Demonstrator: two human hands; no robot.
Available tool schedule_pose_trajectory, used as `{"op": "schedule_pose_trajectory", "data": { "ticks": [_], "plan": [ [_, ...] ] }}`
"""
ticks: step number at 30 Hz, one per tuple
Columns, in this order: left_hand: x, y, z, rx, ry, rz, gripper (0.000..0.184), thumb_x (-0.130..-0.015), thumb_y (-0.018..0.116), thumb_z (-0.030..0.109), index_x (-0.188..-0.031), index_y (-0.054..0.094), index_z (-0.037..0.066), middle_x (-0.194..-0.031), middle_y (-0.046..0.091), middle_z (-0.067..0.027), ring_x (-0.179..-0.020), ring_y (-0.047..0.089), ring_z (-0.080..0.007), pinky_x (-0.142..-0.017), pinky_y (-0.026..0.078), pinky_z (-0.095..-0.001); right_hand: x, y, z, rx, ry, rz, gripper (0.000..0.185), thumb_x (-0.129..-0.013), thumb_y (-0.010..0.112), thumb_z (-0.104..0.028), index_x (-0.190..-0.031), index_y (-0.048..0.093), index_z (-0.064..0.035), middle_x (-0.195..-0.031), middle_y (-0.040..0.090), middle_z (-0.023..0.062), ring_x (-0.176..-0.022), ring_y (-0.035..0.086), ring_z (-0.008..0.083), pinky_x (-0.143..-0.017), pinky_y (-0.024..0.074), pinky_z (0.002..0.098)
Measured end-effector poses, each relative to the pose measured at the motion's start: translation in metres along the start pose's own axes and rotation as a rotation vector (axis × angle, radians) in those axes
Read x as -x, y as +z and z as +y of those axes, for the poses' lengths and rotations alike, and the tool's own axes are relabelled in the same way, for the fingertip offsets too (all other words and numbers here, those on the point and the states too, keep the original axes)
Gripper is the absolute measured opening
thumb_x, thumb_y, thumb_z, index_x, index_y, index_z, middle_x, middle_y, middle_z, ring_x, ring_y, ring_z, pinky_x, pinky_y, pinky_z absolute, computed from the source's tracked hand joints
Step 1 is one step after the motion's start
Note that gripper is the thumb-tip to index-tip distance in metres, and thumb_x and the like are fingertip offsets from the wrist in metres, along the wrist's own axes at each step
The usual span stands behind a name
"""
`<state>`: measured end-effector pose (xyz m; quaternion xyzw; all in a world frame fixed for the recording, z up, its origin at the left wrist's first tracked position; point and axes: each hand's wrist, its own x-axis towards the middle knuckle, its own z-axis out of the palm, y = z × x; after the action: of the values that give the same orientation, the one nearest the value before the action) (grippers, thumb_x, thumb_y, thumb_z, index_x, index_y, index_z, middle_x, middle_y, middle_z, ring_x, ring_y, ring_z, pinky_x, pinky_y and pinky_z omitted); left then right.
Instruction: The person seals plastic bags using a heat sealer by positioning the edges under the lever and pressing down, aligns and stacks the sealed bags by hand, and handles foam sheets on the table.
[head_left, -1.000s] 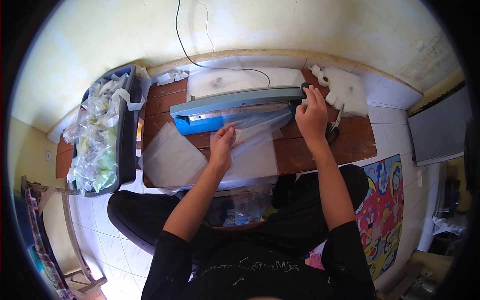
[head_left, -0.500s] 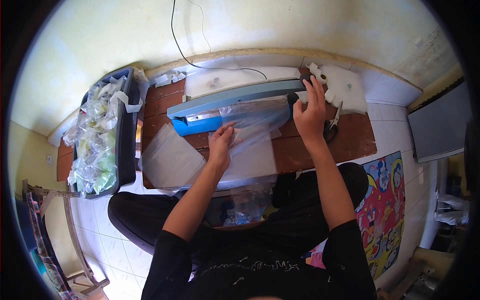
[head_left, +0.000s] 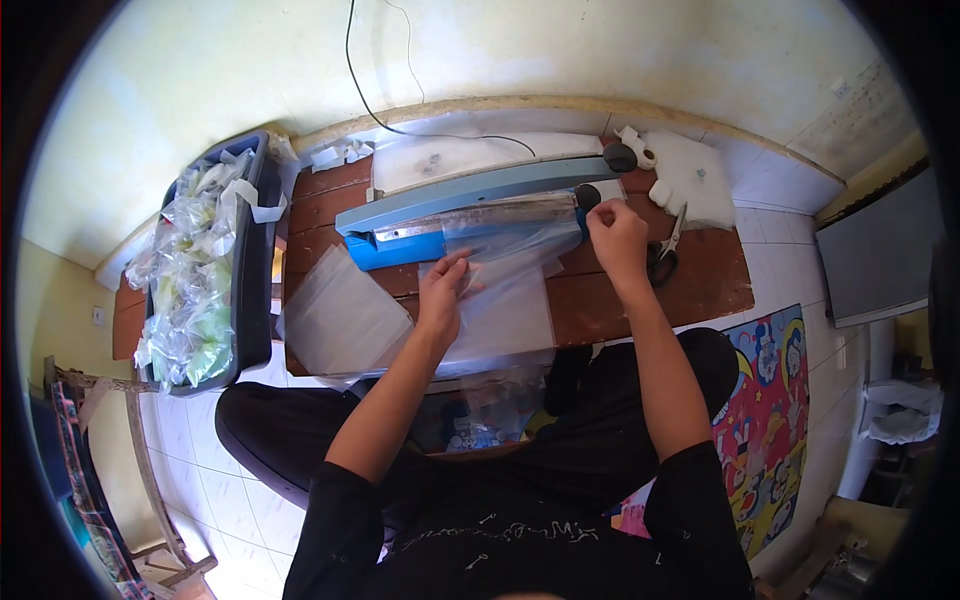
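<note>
A clear plastic bag (head_left: 510, 240) lies across the sealing strip of a blue impulse sealer (head_left: 408, 251). The sealer's long grey-blue arm (head_left: 480, 182) is raised behind the bag, with a round black knob at its right end. My left hand (head_left: 443, 292) pinches the bag's near left part between thumb and fingers. At the sealer's right end, beside a second black knob (head_left: 588, 196), my right hand (head_left: 618, 240) has its fingers curled together; what they hold, if anything, is hidden. Flat clear bags (head_left: 350, 315) lie stacked left of my left hand.
A dark bin (head_left: 262, 270) of filled plastic bags (head_left: 200, 270) stands left of the wooden table (head_left: 690, 285). Black scissors (head_left: 665, 255) lie right of my right hand. White packs (head_left: 695, 178) and a tape roll (head_left: 643, 150) sit behind. A cable (head_left: 370, 110) hangs down the wall.
My right hand has come down from the sealer arm's knob, and its spread fingers have curled together near the lower knob. My left hand and the bag stay almost in place.
</note>
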<state>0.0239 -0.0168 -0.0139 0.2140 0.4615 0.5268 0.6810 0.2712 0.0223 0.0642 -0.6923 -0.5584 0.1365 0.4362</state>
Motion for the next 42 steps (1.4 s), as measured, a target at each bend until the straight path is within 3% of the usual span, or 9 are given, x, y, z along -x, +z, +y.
{"op": "schedule_pose_trajectory", "data": {
  "ticks": [4, 8, 11, 13, 16, 21, 23, 29, 42],
  "plan": [
    [0.001, 0.001, 0.002, -0.01, 0.005, 0.001, 0.022, -0.094, 0.054, 0.014, -0.113, 0.061, 0.006, -0.094, 0.06, -0.0032, -0.088, 0.059, -0.0141, -0.075, 0.054, -0.0322, 0.004, 0.003, 0.01, 0.217, 0.03, -0.197, 0.025, -0.078, 0.065, -0.025, -0.082, 0.067, -0.0002, -0.08, 0.068, 0.0187, -0.08, 0.066, 0.0345, -0.074, 0.0512, 0.0403],
    [0.001, 0.0, 0.003, -0.017, 0.008, -0.009, 0.022, -0.093, 0.054, 0.014, -0.112, 0.061, 0.006, -0.091, 0.059, -0.0026, -0.088, 0.059, -0.014, -0.075, 0.054, -0.032, 0.0, 0.013, 0.027, 0.175, 0.047, -0.248, 0.032, -0.077, 0.067, -0.029, -0.087, 0.067, 0.0016, -0.079, 0.067, 0.019, -0.081, 0.066, 0.0351, -0.075, 0.0512, 0.0403],
    [0.004, 0.001, 0.005, -0.017, -0.001, -0.001, 0.022, -0.092, 0.054, 0.011, -0.112, 0.061, 0.006, -0.09, 0.06, -0.0028, -0.086, 0.059, -0.0137, -0.074, 0.054, -0.0308, -0.002, 0.02, 0.035, 0.016, 0.128, -0.318, 0.032, -0.078, 0.068, -0.028, -0.088, 0.067, 0.003, -0.078, 0.068, 0.016, -0.077, 0.068, 0.0279, -0.074, 0.0518, 0.0373],
    [0.004, -0.005, 0.005, -0.018, -0.005, -0.044, 0.023, -0.09, 0.055, 0.009, -0.112, 0.061, 0.006, -0.091, 0.06, -0.0034, -0.086, 0.06, -0.0146, -0.075, 0.053, -0.0311, 0.0, 0.02, 0.029, -0.283, 0.249, -0.397, 0.025, -0.081, 0.067, -0.018, -0.09, 0.065, 0.0051, -0.079, 0.069, 0.0125, -0.075, 0.068, 0.0195, -0.07, 0.0526, 0.0314],
    [0.007, -0.012, 0.01, -0.028, -0.002, -0.114, 0.023, -0.088, 0.056, 0.006, -0.11, 0.062, 0.004, -0.092, 0.061, -0.0047, -0.084, 0.06, -0.0154, -0.076, 0.053, -0.0307, 0.0, 0.016, 0.027, -0.593, 0.357, -0.539, 0.02, -0.087, 0.063, -0.01, -0.1, 0.062, 0.0042, -0.085, 0.067, 0.0092, -0.077, 0.066, 0.0158, -0.07, 0.0521, 0.0252],
    [0.008, -0.022, 0.019, -0.13, 0.093, -0.221, 0.021, -0.086, 0.057, 0.004, -0.106, 0.062, 0.002, -0.093, 0.064, -0.0066, -0.083, 0.061, -0.015, -0.076, 0.053, -0.0303, 0.003, 0.003, -0.003, -0.72, 0.343, -0.585, 0.017, -0.087, 0.062, -0.007, -0.1, 0.061, 0.0048, -0.085, 0.067, 0.0109, -0.076, 0.066, 0.0162, -0.072, 0.0532, 0.0252],
    [0.014, -0.019, 0.025, -0.158, 0.206, -0.166, 0.02, -0.089, 0.059, 0.012, -0.105, 0.064, 0.001, -0.091, 0.066, -0.0073, -0.077, 0.062, -0.0155, -0.072, 0.049, -0.0266, 0.004, -0.002, -0.011, -0.749, 0.316, -0.607, 0.017, -0.087, 0.062, -0.006, -0.099, 0.061, 0.0058, -0.084, 0.067, 0.0114, -0.076, 0.066, 0.0163, -0.072, 0.0537, 0.0249],
    [0.028, -0.01, 0.056, -0.119, 0.243, -0.156, 0.024, -0.091, 0.061, 0.022, -0.105, 0.065, 0.002, -0.089, 0.067, -0.0067, -0.076, 0.062, -0.0146, -0.071, 0.048, -0.0259, 0.007, -0.005, -0.032, -0.822, 0.254, -0.689, 0.017, -0.086, 0.061, -0.005, -0.1, 0.062, 0.0039, -0.082, 0.067, 0.0095, -0.076, 0.066, 0.0169, -0.074, 0.0537, 0.0274],
    [0.031, -0.014, 0.077, -0.219, 0.409, -0.148, 0.018, -0.089, 0.064, 0.015, -0.101, 0.067, 0.002, -0.089, 0.068, -0.006, -0.075, 0.06, -0.0102, -0.064, 0.044, -0.0229, 0.011, 0.002, -0.042, -0.88, 0.185, -0.716, 0.016, -0.09, 0.062, -0.014, -0.098, 0.063, 0.0005, -0.08, 0.066, 0.0063, -0.073, 0.064, 0.0146, -0.072, 0.0508, 0.025]
  ]
}}
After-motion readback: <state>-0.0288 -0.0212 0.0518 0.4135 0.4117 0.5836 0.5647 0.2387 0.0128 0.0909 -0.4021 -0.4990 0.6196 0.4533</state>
